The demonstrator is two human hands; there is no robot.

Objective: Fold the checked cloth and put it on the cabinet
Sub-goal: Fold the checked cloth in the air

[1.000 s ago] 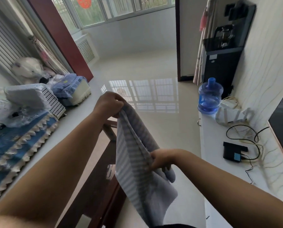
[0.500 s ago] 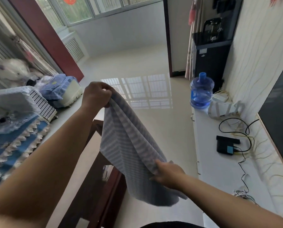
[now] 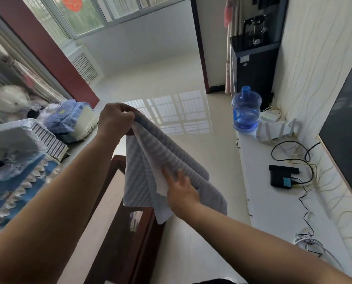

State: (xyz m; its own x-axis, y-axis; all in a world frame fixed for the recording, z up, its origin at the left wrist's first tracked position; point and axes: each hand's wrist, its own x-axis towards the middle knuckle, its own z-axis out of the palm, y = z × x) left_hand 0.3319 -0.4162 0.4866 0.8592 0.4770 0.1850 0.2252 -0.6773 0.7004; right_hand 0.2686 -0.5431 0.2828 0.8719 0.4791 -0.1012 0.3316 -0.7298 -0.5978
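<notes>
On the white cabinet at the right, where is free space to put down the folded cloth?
The white cabinet has a bare strip along its front edge, from beside the black box toward the camera. The far end is crowded by the water bottle and router; cables run along the wall side.

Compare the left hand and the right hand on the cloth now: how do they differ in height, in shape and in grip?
The left hand is raised higher; the right hand is lower and nearer the camera. The left hand's fingers are curled tight, gripping the top edge of the checked cloth; the right hand's fingers are spread, somewhat blurred, and lie against the hanging part without clearly pinching it. Both hands touch the same cloth, held in the air over the floor.
</notes>
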